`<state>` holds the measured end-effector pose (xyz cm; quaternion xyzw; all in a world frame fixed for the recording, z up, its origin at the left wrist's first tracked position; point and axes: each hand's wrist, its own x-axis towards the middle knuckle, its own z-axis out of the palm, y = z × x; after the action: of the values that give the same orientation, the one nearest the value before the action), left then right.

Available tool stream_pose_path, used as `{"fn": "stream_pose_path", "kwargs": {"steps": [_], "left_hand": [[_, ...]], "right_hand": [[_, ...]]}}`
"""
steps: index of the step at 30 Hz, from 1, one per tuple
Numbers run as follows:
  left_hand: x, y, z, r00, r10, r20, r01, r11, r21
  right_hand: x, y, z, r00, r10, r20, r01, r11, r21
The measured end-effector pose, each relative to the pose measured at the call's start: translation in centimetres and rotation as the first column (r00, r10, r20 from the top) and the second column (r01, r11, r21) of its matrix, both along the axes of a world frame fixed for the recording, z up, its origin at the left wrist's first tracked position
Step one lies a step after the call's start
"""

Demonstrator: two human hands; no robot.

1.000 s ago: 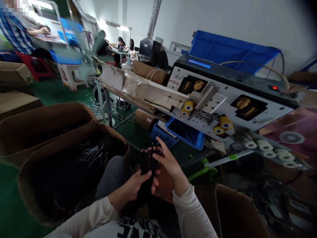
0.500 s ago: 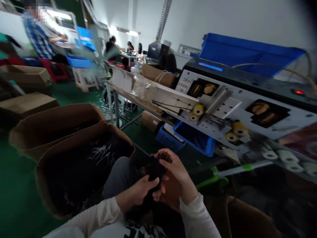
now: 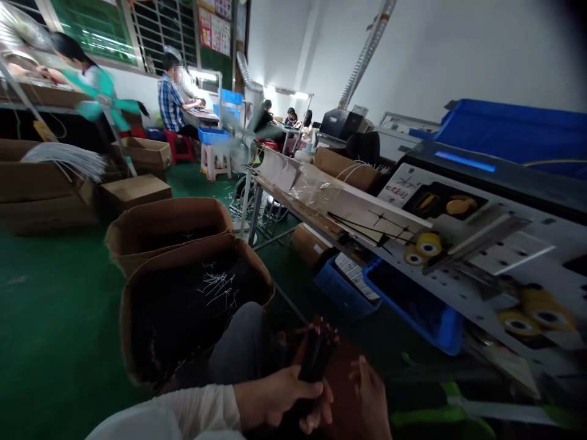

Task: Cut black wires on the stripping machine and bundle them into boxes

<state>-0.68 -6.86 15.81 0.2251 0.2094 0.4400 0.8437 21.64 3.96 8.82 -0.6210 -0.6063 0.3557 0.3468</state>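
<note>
the left hand (image 3: pixel 284 394) has its fingers wrapped around a slim bundle of thin black strands with reddish tips (image 3: pixel 316 351), held tilted in the air beyond the near right corner of an open brown cardboard box (image 3: pixel 125 327). thin white strands (image 3: pixel 217 282) lie on the dark heap inside, towards its far right edge. just beside the bundle, the right hand (image 3: pixel 369 391) hangs apart, fingers loosely curled and half open, bare as far as i can see.
</note>
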Motion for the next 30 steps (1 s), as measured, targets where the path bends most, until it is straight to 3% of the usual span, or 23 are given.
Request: {"fn": "stream_pose_path", "kwargs": {"steps": [5,9,20,30], "left_hand": [[-0.1,-0.2,-0.5,0.998,-0.058,0.019,0.057,0.997,0.046],[0.4,-0.4,-1.0,0.996,-0.085,-0.013,0.086,0.991,0.102],[0.8,-0.4,-0.7,0.993,-0.091,-0.075,0.097,0.992,0.082],[0.7,-1.7,0.7,0.965,-0.06,-0.257,0.105,0.981,0.163]], "right_hand": [[3.0,-0.9,-5.5,0.989,-0.072,0.127,0.076,0.997,-0.033],[3.7,-0.6,-8.0,0.979,-0.088,0.184,0.097,0.995,-0.037],[4.2,-1.3,-9.8,0.977,-0.128,0.172,0.144,0.986,-0.082],[4.1,-1.1,-9.4,0.984,-0.137,0.117,0.151,0.981,-0.122]]}}
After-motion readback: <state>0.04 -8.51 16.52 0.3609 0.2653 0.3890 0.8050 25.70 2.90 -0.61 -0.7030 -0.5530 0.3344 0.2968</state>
